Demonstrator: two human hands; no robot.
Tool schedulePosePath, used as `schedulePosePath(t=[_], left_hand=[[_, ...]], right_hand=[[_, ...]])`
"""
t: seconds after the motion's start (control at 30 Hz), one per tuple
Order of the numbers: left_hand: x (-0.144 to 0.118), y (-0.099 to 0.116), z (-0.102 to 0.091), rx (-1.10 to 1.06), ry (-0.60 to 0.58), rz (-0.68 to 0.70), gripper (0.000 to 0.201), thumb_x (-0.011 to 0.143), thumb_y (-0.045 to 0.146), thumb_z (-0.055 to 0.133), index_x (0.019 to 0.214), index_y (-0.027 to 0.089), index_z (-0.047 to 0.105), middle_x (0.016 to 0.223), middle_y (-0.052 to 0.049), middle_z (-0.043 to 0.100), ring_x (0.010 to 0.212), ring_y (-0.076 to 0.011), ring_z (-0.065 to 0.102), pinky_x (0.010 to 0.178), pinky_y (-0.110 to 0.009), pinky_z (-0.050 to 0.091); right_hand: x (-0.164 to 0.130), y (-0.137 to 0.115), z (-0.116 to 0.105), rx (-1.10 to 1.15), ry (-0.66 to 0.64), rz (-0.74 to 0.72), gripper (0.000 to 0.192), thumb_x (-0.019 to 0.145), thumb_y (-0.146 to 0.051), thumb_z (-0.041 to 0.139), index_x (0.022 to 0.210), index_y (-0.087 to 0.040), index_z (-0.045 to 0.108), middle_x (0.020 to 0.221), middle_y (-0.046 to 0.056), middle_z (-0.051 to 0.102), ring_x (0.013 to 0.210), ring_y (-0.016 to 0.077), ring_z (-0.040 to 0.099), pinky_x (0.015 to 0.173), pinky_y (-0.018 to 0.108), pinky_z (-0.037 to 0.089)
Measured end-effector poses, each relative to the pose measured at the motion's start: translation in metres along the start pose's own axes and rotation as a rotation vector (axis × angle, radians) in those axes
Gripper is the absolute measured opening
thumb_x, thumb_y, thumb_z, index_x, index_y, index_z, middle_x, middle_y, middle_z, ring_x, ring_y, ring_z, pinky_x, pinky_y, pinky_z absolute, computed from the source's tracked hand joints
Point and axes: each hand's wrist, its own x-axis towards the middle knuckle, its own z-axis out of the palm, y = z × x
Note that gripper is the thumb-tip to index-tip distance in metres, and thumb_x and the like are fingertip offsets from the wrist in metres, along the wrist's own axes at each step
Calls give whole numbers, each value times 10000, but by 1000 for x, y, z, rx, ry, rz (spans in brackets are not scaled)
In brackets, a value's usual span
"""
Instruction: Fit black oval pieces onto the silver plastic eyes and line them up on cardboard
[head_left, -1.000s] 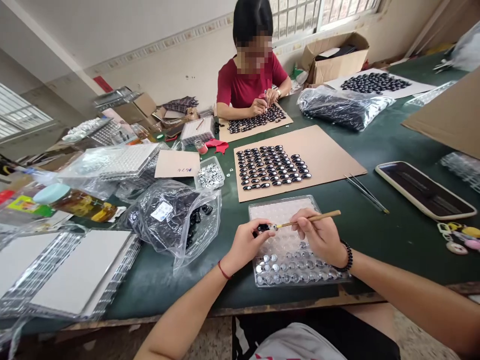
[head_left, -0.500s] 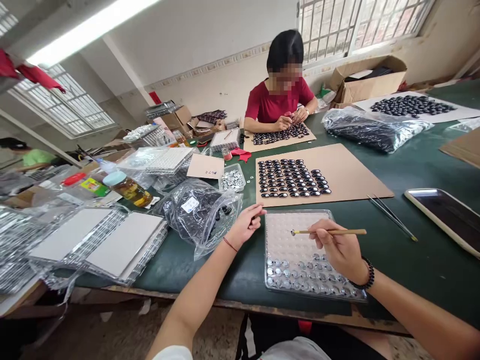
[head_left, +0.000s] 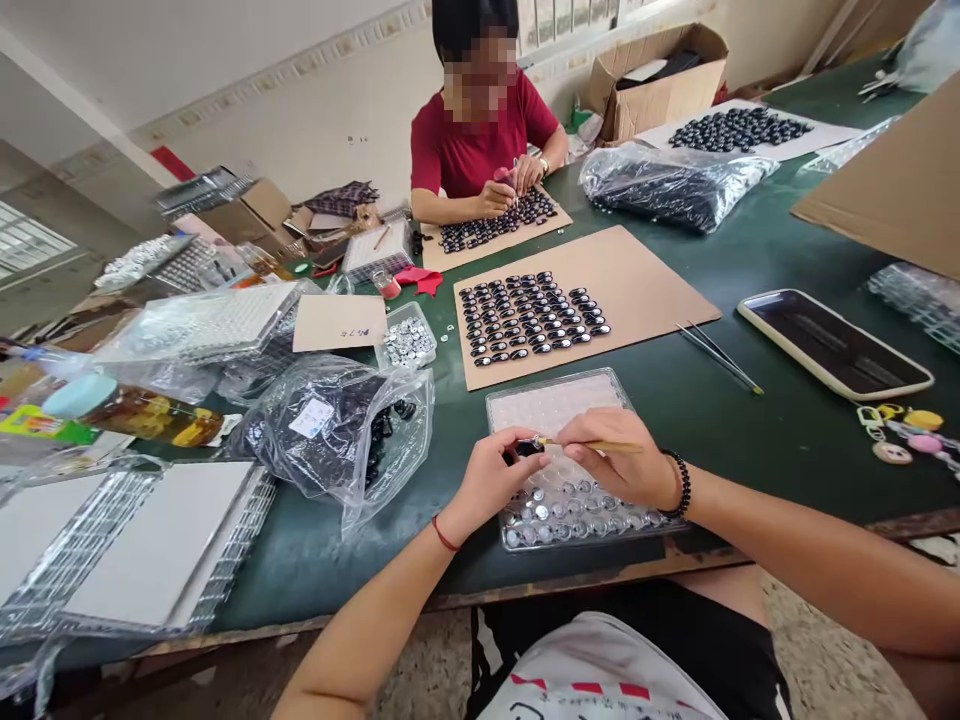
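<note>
My left hand pinches a small glossy black oval piece between thumb and fingers. In my right hand is a thin wooden stick, its tip meeting the black piece; whether the small silver disc is still on the tip is unclear. Both hands are over a clear plastic tray, whose near rows hold several round silvery discs. Beyond it, rows of black oval pieces lie on a brown cardboard sheet. An open plastic bag of black pieces lies to the left.
A small box of silver discs stands behind the bag. Tweezers and a phone lie to the right. Stacked trays and a jar crowd the left. A co-worker works across the table.
My left hand now holds a black oval piece and has come over the tray. My right hand has brought the stick's tip to it. The camera view has shifted down and to the right.
</note>
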Motion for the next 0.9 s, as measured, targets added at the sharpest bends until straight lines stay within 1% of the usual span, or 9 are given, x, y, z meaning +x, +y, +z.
schedulePosePath(t=[0.1, 0.3, 0.47, 0.63, 0.77, 0.9], left_hand=[[2, -2, 0, 45, -18, 13, 308, 666, 363, 630, 904, 168, 644, 783, -24, 646, 538, -91, 453, 539, -215, 387], [4, -2, 0, 61, -6, -12, 285, 682, 349, 616, 899, 169, 658, 714, -20, 644, 503, -87, 443, 521, -212, 386], [4, -3, 1, 91, -6, -9, 275, 681, 344, 612, 898, 185, 668, 614, 0, 612, 492, -90, 442, 508, -208, 376], [3, -4, 2, 89, -9, -8, 255, 679, 296, 611, 908, 201, 672, 652, 6, 632, 498, -83, 440, 512, -198, 374], [2, -4, 2, 81, -16, -1, 260, 691, 281, 594, 925, 197, 672, 656, 2, 644, 492, -84, 447, 515, -200, 380], [1, -3, 2, 88, -13, -13, 247, 717, 277, 563, 917, 189, 678, 699, -12, 668, 506, -92, 468, 528, -210, 393]], right_hand=[[-1, 1, 1, -62, -49, -33, 236, 910, -286, 362, 825, -156, 539, 687, 37, 588, 558, 127, 489, 547, 250, 359], [-2, 3, 1, -88, -100, -25, 244, 915, -282, 354, 818, -155, 539, 654, 32, 579, 542, 128, 476, 535, 252, 345], [-3, 1, 2, -101, -112, -41, 228, 916, -267, 355, 820, -160, 533, 667, 33, 585, 539, 127, 462, 531, 257, 338], [-3, -1, 3, -137, -131, -43, 176, 900, -230, 388, 806, -167, 522, 676, 27, 597, 537, 128, 450, 533, 265, 339], [-4, -1, 4, -139, -163, -20, 147, 888, -217, 410, 821, -170, 533, 715, 27, 613, 555, 132, 475, 543, 268, 351], [-4, -4, 6, -149, -197, -20, 154, 879, -223, 427, 794, -176, 547, 685, 36, 601, 563, 142, 498, 547, 273, 366]])
